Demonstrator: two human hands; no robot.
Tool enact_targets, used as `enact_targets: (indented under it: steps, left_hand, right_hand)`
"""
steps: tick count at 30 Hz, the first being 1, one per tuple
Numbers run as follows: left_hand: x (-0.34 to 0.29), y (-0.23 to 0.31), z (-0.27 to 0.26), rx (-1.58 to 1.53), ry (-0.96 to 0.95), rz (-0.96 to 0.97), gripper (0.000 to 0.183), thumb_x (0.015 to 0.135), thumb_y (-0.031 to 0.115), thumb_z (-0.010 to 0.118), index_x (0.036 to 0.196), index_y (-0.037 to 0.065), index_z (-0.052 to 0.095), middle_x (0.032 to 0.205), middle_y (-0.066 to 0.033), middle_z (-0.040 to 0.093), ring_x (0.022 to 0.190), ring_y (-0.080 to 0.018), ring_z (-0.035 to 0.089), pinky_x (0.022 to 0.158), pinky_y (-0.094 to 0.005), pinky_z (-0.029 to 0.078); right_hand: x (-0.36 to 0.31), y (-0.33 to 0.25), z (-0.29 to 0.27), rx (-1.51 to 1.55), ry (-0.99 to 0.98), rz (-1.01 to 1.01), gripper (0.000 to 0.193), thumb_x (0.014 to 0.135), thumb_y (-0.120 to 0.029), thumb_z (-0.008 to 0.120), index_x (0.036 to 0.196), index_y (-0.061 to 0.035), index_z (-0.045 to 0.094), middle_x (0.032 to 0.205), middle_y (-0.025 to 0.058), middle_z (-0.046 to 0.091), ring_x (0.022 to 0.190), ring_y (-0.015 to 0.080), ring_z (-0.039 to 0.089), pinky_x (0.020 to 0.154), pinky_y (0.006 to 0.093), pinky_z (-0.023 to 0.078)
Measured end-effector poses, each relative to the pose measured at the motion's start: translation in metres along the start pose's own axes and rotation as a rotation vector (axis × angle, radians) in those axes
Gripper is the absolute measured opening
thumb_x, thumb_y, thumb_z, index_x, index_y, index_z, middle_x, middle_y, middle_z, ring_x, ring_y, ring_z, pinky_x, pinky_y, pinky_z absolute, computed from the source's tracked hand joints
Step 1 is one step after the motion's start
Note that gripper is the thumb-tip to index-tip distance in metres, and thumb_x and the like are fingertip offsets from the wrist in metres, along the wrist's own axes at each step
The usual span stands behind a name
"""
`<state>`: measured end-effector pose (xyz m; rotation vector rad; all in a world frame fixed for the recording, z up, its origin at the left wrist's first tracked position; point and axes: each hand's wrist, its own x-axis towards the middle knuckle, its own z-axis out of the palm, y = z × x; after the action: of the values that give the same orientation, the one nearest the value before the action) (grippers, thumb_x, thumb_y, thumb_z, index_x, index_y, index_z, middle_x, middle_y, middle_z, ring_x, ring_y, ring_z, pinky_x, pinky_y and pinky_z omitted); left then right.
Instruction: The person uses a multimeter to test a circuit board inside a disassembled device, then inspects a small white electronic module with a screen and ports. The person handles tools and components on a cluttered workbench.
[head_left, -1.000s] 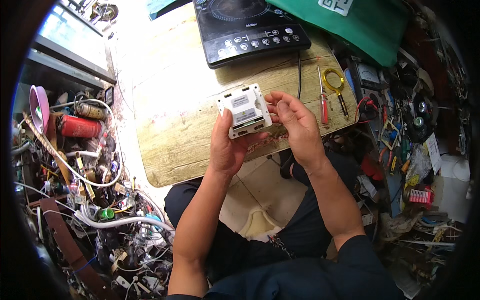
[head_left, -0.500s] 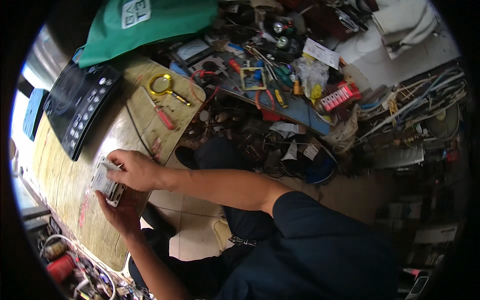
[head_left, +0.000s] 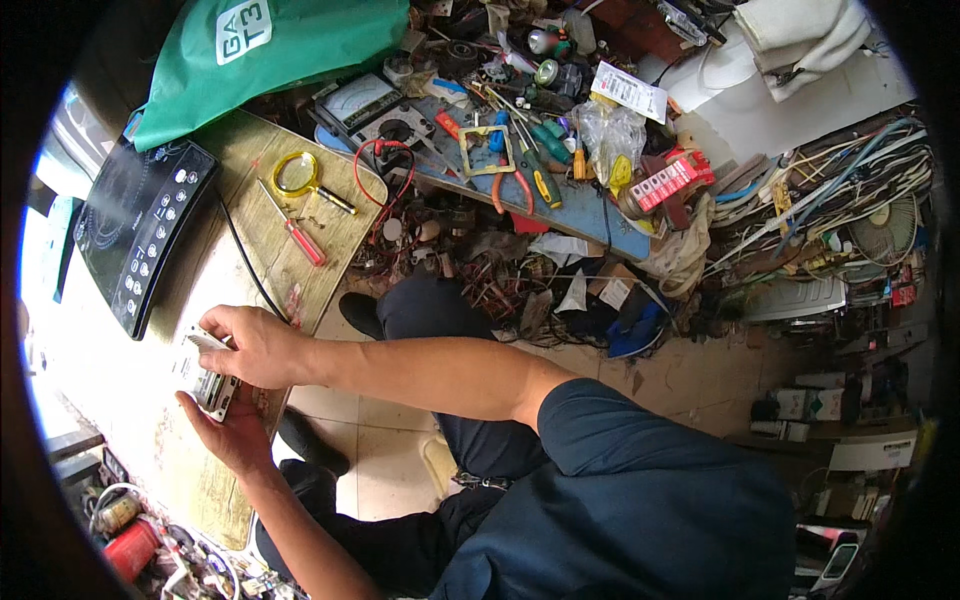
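A small flat white electronic box (head_left: 204, 386) with sockets along one edge is held over the wooden table (head_left: 200, 480) near its edge. My right hand (head_left: 248, 346) grips its upper end, thumb and fingers over the top face. From below, my left hand (head_left: 232, 432) supports it, thumb along the near side and the other fingers mostly hidden underneath. Glare washes out part of the box's face. Farther up the table lie a red-handled screwdriver (head_left: 304, 243) and a yellow-rimmed magnifying glass (head_left: 296, 175), both apart from my hands.
A black induction cooktop (head_left: 143, 235) stands at the table's left, its black cord (head_left: 243, 250) trailing toward my right hand. A green bag (head_left: 300, 60) covers the far end. Beyond, a blue board (head_left: 560, 215) carries pliers, screwdrivers and an analog meter (head_left: 355, 102). Cables pile up at right.
The view has shifted slightly, and the surroundings look sharper and brighter now. Both hands keep hold of the white box, which is tilted a little differently.
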<state>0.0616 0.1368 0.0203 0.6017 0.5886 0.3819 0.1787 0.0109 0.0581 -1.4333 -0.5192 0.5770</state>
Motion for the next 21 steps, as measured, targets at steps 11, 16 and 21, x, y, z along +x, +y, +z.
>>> enact_targets:
  steps: [11,16,21]
  left_hand:
    - [-0.002,0.007,-0.007,-0.010,-0.056,-0.046,0.068,0.105,0.054,0.052,0.153,0.006,0.044,0.146,-0.0122,0.058,0.127,-0.0287,0.062,0.109,-0.0470,0.050]
    - [0.001,0.007,-0.015,0.060,-0.085,-0.039,0.073,0.105,0.058,0.050,0.155,0.006,0.039,0.147,-0.0168,0.054,0.129,-0.0319,0.058,0.113,-0.0480,0.044]
    - [-0.009,0.004,-0.010,0.268,0.010,0.057,0.077,0.106,0.060,0.045,0.158,0.004,0.033,0.151,-0.0202,0.048,0.133,-0.0343,0.054,0.115,-0.0488,0.040]
  right_hand:
    - [-0.002,-0.005,0.001,-0.090,-0.018,0.042,0.051,0.089,-0.025,0.076,0.126,0.0068,0.061,0.119,0.0260,0.070,0.112,0.0359,0.069,0.099,0.0407,0.052]
    - [0.000,0.003,0.007,-0.104,0.025,0.012,0.051,0.088,-0.024,0.077,0.125,0.0076,0.061,0.115,0.0255,0.072,0.108,0.0353,0.070,0.097,0.0404,0.053]
    - [0.001,0.004,0.003,0.094,-0.068,0.096,0.052,0.086,-0.020,0.079,0.125,0.0093,0.062,0.115,0.0245,0.071,0.106,0.0293,0.069,0.094,0.0381,0.054]
